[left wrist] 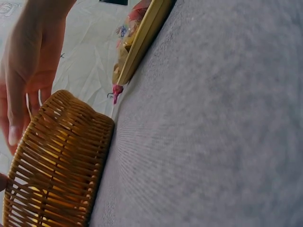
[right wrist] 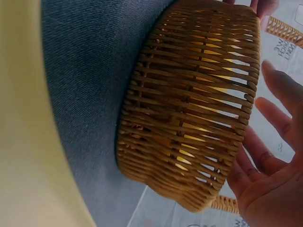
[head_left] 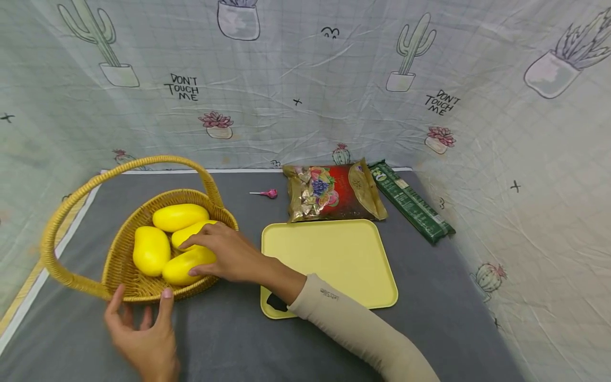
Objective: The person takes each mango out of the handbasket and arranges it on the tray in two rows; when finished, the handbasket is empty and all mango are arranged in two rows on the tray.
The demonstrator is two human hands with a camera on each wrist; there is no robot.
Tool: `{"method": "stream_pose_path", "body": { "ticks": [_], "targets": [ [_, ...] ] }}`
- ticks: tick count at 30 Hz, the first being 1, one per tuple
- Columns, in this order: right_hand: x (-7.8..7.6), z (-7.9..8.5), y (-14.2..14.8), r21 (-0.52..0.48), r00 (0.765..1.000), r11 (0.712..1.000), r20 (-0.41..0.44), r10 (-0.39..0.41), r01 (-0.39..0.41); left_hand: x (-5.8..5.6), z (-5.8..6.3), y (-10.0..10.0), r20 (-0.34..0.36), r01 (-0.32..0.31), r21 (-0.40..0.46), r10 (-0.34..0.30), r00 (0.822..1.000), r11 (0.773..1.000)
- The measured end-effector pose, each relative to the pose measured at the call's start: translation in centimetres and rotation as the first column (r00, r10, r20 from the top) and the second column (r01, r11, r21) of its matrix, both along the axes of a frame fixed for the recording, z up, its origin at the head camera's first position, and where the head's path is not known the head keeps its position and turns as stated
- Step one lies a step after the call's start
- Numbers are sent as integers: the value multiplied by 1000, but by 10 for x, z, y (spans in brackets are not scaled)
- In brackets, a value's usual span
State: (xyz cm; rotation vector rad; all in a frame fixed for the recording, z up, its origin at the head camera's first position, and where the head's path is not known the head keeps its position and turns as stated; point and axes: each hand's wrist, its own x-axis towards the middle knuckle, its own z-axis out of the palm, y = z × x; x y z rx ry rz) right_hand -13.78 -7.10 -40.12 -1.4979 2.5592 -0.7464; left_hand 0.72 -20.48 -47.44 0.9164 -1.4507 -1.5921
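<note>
A wicker basket (head_left: 125, 245) with a tall hoop handle stands at the left of the grey table and holds several smooth yellow mango-shaped fruits. My right hand (head_left: 189, 258) reaches into it from the right. Its straight fingers lie across the nearest yellow fruit (head_left: 175, 271), thumb against its front. My left hand (head_left: 142, 324) is at the basket's near rim, fingers spread, thumb tip touching the weave. The right wrist view shows the basket wall (right wrist: 189, 109) with the right hand (right wrist: 265, 165) open above it. The left wrist view shows the basket (left wrist: 57, 165) beside the left hand (left wrist: 28, 71).
A pale yellow tray (head_left: 334, 254) lies to the right of the basket, under my right forearm. Behind it are a red and gold candy bag (head_left: 331, 192), a long green packet (head_left: 410, 201) and a pink lollipop (head_left: 269, 193). Cactus-print cloth walls close in the table.
</note>
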Motion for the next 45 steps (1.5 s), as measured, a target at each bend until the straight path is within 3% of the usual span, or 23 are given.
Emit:
{"method": "stream_pose_path", "body": {
  "ticks": [12, 21, 35, 45],
  "targets": [
    [-5, -4, -17, 178, 999, 983, -1, -46, 45, -1, 1, 3, -15, 17, 1, -17, 1000, 1000],
    [-6, -7, -21, 186, 999, 981, -30, -45, 50, -1, 0, 4, 1, 15, -15, -15, 1000, 1000],
    [-6, 6, -8, 60, 997, 995, 6, -81, 81, -1, 0, 3, 23, 8, -7, -8, 1000, 1000],
    [-5, 29, 10, -73, 995, 992, 19, -101, 102, 0, -2, 2, 36, 16, -6, -16, 999, 1000]
  ]
}}
